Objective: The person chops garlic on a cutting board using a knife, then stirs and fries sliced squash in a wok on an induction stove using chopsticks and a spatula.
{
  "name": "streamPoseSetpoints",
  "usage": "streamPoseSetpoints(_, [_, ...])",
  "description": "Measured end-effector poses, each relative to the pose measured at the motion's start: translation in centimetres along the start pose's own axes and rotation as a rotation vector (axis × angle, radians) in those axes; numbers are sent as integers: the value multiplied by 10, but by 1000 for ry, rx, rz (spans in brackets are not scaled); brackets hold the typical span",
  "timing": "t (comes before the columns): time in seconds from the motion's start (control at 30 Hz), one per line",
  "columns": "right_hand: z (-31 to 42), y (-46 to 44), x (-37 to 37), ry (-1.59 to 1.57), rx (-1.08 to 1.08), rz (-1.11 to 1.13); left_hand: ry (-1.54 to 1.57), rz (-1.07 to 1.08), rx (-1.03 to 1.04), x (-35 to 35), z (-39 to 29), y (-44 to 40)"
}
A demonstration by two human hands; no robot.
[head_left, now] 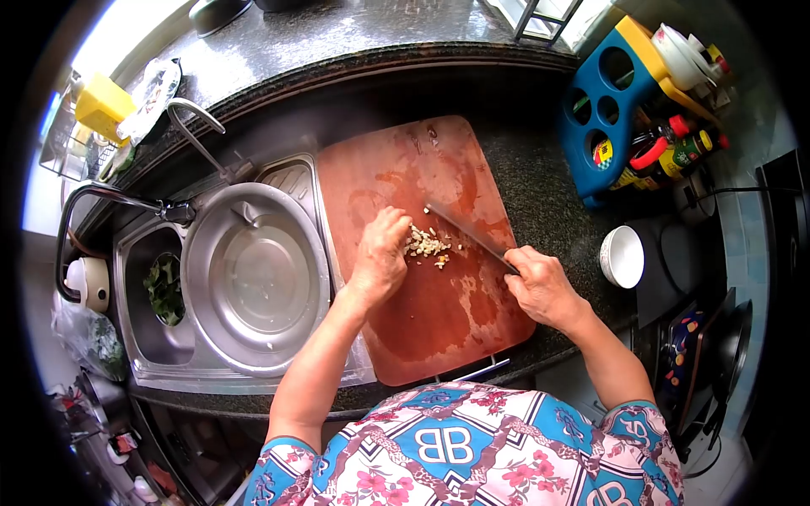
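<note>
A reddish-brown cutting board (405, 312) lies on the dark counter, wet in patches. Near its middle is a small pile of pale chopped pieces (426, 243), with a few scattered around. My right hand (540, 282) is closed round the handle end of a knife (468, 229), whose blade points up and left over the board, just beyond the pile. My left hand (384, 251) rests at the pile's left side with its fingers curled together; what they hold, if anything, is hidden.
Left of the board, a large metal basin (205, 287) of water sits over the sink, beside green leaves (164, 289). A white bowl (623, 256) stands at the right. Behind it is a blue rack (603, 110) with bottles. A faucet (110, 192) arches over the left sink.
</note>
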State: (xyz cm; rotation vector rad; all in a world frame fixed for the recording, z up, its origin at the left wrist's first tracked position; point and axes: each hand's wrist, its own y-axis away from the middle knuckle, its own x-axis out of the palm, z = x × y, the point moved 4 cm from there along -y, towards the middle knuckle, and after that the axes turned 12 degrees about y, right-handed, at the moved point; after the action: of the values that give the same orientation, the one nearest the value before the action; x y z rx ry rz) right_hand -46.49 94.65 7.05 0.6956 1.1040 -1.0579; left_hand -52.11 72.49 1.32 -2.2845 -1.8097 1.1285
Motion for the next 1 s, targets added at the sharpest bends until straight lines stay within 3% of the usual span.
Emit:
streamPoseSetpoints(0.07, [4,1,-4,-39,-24,17,56,1,-4,0,-5,8])
streamPoseSetpoints(0.13, [7,5,-9,-268,49,147,308,-51,-150,-10,-12,8])
streamPoseSetpoints(0.2, [2,7,-15,-369,134,0,230,-107,-120,-19,-15,9])
streamPoseSetpoints(0.3, [-5,9,-14,-394,281,95,403,-272,-368,-30,-10,18])
streamPoseSetpoints(0.33, [-9,10,-6,-355,217,-20,403,-272,-361,-33,-13,20])
streamPoseSetpoints(0.4, [-7,7,-1,-128,99,-185,869,-388,-692,-35,-8,29])
streamPoseSetpoints(0.5, [-6,0,15,59,-16,-314,1056,-424,-801,-43,-15,36])
streamPoseSetpoints(0.57, [7,-1,9,36,-85,-319,1093,-403,-734,-45,-20,40])
streamPoseSetpoints(0.6, [5,1,15,-56,12,-241,1053,-390,-711,-48,-24,42])
streamPoseSetpoints(0.63, [17,6,4,-77,-120,-311,1065,-376,-659,-48,-23,45])
streamPoseSetpoints(0.67, [19,10,8,-103,-61,-240,1061,-358,-674,-49,-22,49])
streamPoseSetpoints(0.73, [21,19,17,-142,-35,-227,750,-275,-627,-47,-30,47])
streamPoseSetpoints(0.8, [23,24,17,-46,-107,-270,712,-288,-499,-42,-41,41])
streamPoseSetpoints(0.87, [31,28,10,97,-266,-305,661,-246,-556,-39,-45,40])
streamPoseSetpoints(0.9, [19,24,23,-38,-21,-336,701,-241,-568,-35,-33,43])
streamPoseSetpoints(1.0, [22,23,26,36,-21,-343,676,-147,-469,-31,-19,51])
